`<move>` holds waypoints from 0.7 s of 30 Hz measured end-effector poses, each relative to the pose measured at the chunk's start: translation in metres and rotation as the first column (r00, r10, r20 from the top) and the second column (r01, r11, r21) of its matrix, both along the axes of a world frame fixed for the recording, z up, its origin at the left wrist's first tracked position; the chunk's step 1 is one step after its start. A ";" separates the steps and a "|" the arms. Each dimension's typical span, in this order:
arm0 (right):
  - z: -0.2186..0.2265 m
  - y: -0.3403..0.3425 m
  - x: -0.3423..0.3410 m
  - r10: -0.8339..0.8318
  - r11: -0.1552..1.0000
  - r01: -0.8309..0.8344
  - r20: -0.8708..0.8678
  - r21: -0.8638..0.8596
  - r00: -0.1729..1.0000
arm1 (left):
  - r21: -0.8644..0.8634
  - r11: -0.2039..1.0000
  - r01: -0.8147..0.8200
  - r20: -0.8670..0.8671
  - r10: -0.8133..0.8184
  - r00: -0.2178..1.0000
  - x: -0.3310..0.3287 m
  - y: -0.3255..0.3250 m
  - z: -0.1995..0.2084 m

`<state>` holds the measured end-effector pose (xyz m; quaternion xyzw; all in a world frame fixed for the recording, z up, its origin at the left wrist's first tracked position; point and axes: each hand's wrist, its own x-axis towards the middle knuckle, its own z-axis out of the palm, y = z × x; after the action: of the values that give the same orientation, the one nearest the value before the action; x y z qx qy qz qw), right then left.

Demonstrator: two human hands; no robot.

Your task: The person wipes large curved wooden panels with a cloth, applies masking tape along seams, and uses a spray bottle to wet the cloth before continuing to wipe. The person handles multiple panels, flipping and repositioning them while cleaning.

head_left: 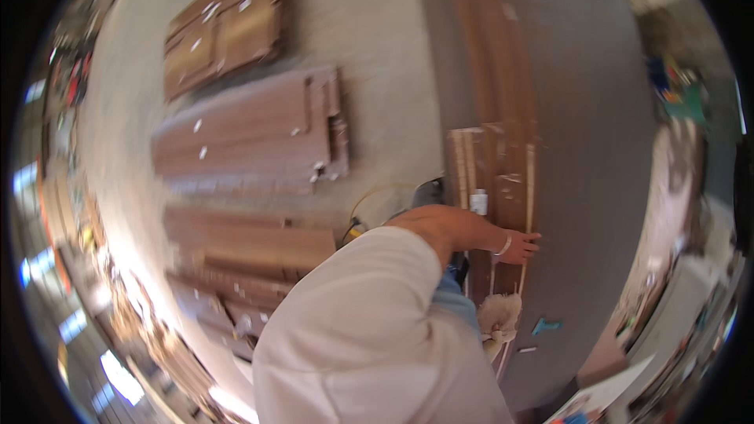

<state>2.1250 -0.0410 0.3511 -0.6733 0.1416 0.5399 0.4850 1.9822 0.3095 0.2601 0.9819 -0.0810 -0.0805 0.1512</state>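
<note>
My left arm reaches to the right across a stack of long brown boards (509,200). At its end my bare left hand (517,249), with a pale band at the wrist, rests at the stack's right edge. Its fingers are stretched out and slightly apart, with nothing visible in them. Below it on the boards lies a cream, glove-like cloth thing (499,314). A small white object (478,202) sits on the boards above my forearm. My right hand does not show; my white-shirted body fills the lower middle. Motion blurs the picture.
The boards lie on a wide grey surface (585,149), with a teal tool-like object (546,325) and a small pale piece (527,349) nearby. To the left, brown panels (243,133) are stacked on the concrete floor (385,47). A yellow cable (369,195) curves behind my arm.
</note>
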 end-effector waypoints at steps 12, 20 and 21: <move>0.009 -0.064 -0.130 -0.670 0.734 0.678 -0.132 0.028 0.731 | -0.235 0.968 0.087 -0.075 -0.107 0.991 -0.020 0.011 0.013; -0.011 -0.087 -0.221 -0.834 0.536 0.837 -0.086 0.110 0.546 | -0.178 0.984 -0.005 -0.077 -0.008 0.997 0.036 0.058 0.013; -0.010 -0.085 -0.231 -0.859 0.472 0.859 -0.115 0.197 0.498 | -0.226 0.974 -0.031 -0.148 -0.002 0.989 0.045 0.067 0.010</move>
<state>1.8942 -0.1260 0.3409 -0.4511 0.3966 0.2363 0.7638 2.0268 0.3765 0.2705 0.9500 -0.0711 -0.1421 0.2687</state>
